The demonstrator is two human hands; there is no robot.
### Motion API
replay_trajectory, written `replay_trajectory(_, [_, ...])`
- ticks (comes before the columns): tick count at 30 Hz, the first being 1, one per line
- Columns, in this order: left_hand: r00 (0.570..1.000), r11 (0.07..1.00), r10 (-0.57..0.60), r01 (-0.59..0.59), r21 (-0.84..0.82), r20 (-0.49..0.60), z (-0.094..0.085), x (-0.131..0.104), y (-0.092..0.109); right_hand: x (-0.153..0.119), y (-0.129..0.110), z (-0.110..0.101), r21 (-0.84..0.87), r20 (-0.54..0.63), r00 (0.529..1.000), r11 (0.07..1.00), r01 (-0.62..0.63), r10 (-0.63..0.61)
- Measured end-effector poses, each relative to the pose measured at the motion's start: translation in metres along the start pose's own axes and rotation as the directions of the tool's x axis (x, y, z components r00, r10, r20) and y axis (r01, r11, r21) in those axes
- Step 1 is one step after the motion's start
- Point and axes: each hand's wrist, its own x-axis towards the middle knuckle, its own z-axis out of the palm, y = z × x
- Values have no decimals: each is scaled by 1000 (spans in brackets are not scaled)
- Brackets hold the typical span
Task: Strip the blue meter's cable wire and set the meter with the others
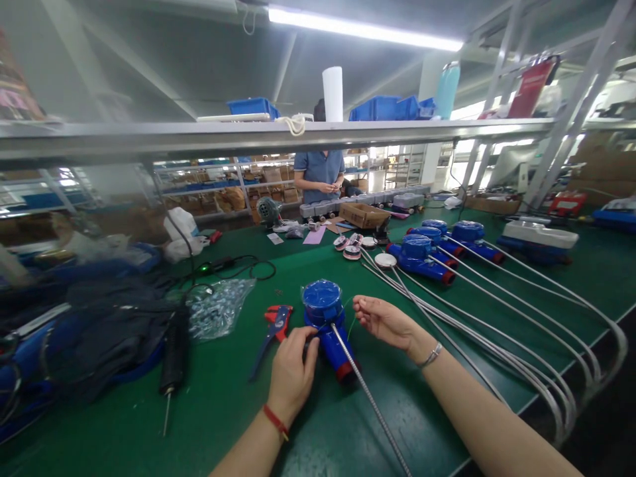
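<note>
A blue water meter (322, 301) with clear film over its round top stands on the green bench, a red cap on its near pipe end. A ribbed metal-sheathed cable (365, 387) runs from its side toward me. My left hand (293, 364) is closed with curled fingers against the meter's left side, steadying it. To the meter's right, my right hand (382, 321) pinches a thin green wire (352, 326) that loops from the meter. Red-and-blue wire strippers (275, 328) lie just left of the meter.
Several more blue meters (420, 255) with long cables (462, 324) occupy the right side. At left are a clear bag of small metal parts (218, 308), a black electric screwdriver (173, 351) and dark cloth (114, 331). A shelf (318, 134) crosses overhead; a person (320, 173) stands beyond.
</note>
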Motion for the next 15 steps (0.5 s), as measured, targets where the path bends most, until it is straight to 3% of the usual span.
replay_trajectory(4, [1000,1000,-6,6,14,10,0,-1,-1,4,4,-1,67,-48,999,998,-5,8])
replay_trajectory(15, [1000,1000,7,-7,-4,16,-1,-1,-1,12,21,5,-62,-245,946,977,203,-212])
